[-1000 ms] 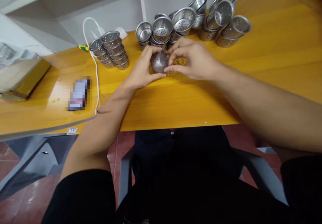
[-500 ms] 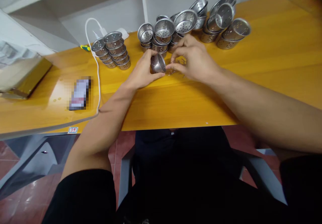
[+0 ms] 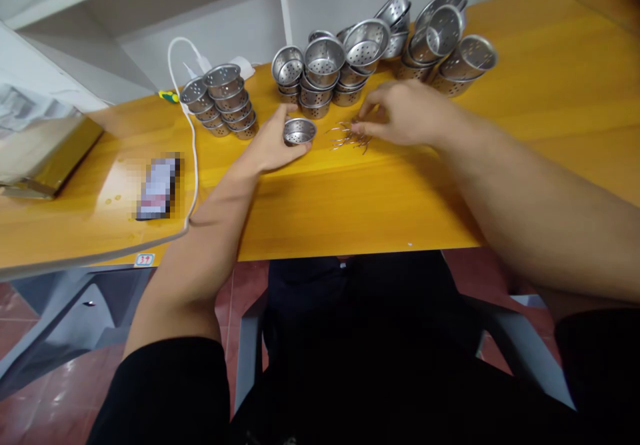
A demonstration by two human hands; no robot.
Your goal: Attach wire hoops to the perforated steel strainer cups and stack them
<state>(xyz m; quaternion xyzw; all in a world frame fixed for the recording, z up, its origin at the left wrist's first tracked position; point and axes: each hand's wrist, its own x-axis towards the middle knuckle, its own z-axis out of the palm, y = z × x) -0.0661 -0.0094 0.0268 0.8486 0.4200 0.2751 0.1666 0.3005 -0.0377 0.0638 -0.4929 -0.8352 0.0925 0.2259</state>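
My left hand grips a small perforated steel cup that stands mouth up on the yellow table. To its right lies a little heap of thin wire pieces. My right hand rests over that heap, its fingertips pinched at the wires. Whether a wire is between them I cannot make out.
Stacks of the same steel cups stand at the back left, back middle and back right. A white cable runs across the table beside a blurred phone. A gold box sits far left.
The cup, held tilted between both hands, is now set down upright in the left hand alone. The right hand has let go and moved right onto the wire heap.
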